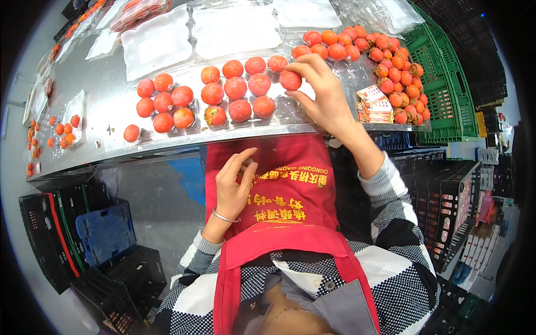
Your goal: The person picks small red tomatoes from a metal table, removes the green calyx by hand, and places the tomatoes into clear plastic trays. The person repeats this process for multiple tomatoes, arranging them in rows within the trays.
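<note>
My right hand reaches over the metal table with a persimmon gripped between thumb and fingers. This fruit is at the right end of a clear plastic tray holding rows of orange-red persimmons. To the left, another group of persimmons sits in clear plastic. My left hand hangs in front of the red apron, below the table edge. Its fingers are loosely bent, thumb and forefinger apart, and I see nothing held. Beyond my right hand, more persimmons lie in clear plastic.
Loose persimmons are heaped at the right beside a green crate. Printed cards lie near the table edge. White pads in clear packaging line the back. Dark crates stand lower right; a blue crate stands lower left.
</note>
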Tool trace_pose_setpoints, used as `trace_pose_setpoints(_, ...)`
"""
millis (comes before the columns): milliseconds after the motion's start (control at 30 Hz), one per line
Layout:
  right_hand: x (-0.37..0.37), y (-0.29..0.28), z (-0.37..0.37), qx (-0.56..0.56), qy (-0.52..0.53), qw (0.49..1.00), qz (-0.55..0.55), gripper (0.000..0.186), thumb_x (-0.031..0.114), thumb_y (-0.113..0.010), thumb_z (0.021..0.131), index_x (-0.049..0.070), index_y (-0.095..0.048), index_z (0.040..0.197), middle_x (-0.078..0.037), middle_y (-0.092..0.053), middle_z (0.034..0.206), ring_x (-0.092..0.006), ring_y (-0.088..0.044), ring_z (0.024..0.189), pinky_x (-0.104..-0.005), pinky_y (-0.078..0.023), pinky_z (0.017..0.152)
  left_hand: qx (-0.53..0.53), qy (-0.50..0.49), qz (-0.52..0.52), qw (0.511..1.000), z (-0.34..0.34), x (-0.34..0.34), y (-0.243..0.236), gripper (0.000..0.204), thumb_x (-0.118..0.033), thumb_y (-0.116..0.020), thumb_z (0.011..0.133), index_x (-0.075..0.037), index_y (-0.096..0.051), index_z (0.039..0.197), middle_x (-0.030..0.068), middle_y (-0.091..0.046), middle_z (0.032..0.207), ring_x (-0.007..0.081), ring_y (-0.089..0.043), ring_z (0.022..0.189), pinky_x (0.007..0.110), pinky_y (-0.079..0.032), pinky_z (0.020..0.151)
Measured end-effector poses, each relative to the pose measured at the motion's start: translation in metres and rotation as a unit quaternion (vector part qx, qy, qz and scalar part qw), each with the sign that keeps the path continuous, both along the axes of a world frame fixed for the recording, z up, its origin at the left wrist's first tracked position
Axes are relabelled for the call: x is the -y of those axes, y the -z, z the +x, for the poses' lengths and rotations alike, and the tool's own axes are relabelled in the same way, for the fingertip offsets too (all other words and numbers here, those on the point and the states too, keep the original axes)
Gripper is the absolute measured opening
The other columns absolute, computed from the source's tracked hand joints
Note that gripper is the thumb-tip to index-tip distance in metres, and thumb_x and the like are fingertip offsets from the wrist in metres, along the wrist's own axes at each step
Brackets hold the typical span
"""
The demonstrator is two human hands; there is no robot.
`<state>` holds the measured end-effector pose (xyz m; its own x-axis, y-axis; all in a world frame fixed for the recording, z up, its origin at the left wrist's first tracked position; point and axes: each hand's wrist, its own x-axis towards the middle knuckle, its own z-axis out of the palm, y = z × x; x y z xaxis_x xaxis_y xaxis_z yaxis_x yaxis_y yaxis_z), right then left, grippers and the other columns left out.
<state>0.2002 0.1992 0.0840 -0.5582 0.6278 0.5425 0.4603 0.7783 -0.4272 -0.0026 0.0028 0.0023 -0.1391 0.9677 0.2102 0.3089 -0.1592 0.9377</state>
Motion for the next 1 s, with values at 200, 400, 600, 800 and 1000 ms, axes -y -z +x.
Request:
trace_pose_setpoints(200, 0.087, 0.024, -0.008, -0.353, -0.05, 0.827, -0.436, 0.046, 0.0, -0.079, 0.095, -0.005, -0.06, 0.136, -0.011, -0.072, 0.122, -0.0158, -0.071, 0.112, -0.0315, -0.057, 0.1, 0.208, 0.013, -0.097, 0.973, -0.004, -0.002, -0.005, 0.029, -0.013, -0.058, 0.112, -0.001, -0.067, 0.137, 0.0032, -0.069, 0.096, 0.005, -0.057, 0.072, 0.022, -0.048, 0.062)
trace_pose_setpoints(400, 0.128, 0.046, -0.024, -0.251, -0.016, 0.885, -0.392, 0.05, 0.0, -0.083, 0.089, -0.001, -0.062, 0.134, -0.008, -0.068, 0.116, -0.0124, -0.07, 0.096, -0.0266, -0.057, 0.078, 0.282, 0.058, -0.128, 0.949, 0.003, -0.009, -0.012, 0.04, -0.024, -0.059, 0.112, 0.0, -0.059, 0.144, 0.0053, -0.07, 0.104, 0.005, -0.059, 0.075, 0.022, -0.051, 0.062)
trace_pose_setpoints(600, 0.138, 0.059, -0.03, -0.166, -0.039, 0.958, -0.232, 0.05, -0.004, -0.082, 0.08, 0.001, -0.063, 0.126, -0.016, -0.066, 0.117, -0.0321, -0.072, 0.102, -0.0371, -0.061, 0.081, 0.087, 0.025, -0.095, 0.991, 0.004, -0.007, -0.013, 0.037, -0.024, -0.063, 0.11, 0.002, -0.064, 0.136, 0.0117, -0.076, 0.097, 0.0104, -0.067, 0.072, 0.029, -0.054, 0.062)
trace_pose_setpoints(800, 0.146, 0.069, -0.031, -0.189, -0.027, 0.939, -0.285, 0.046, -0.004, -0.082, 0.081, 0.001, -0.065, 0.124, -0.016, -0.067, 0.117, -0.0334, -0.071, 0.102, -0.0386, -0.061, 0.083, 0.087, 0.01, -0.133, 0.987, -0.006, -0.003, -0.01, 0.028, -0.017, -0.06, 0.11, 0.002, -0.069, 0.129, 0.01, -0.074, 0.09, 0.0112, -0.065, 0.067, 0.028, -0.053, 0.061)
trace_pose_setpoints(1000, 0.146, 0.072, -0.029, -0.173, -0.018, 0.943, -0.285, 0.043, -0.002, -0.083, 0.083, 0.0, -0.067, 0.123, -0.013, -0.067, 0.119, -0.0237, -0.07, 0.101, -0.0325, -0.059, 0.083, -0.007, 0.03, -0.111, 0.993, -0.005, -0.002, -0.008, 0.032, -0.014, -0.072, 0.103, 0.001, -0.067, 0.13, 0.0104, -0.071, 0.086, 0.0115, -0.064, 0.064, 0.028, -0.052, 0.061)
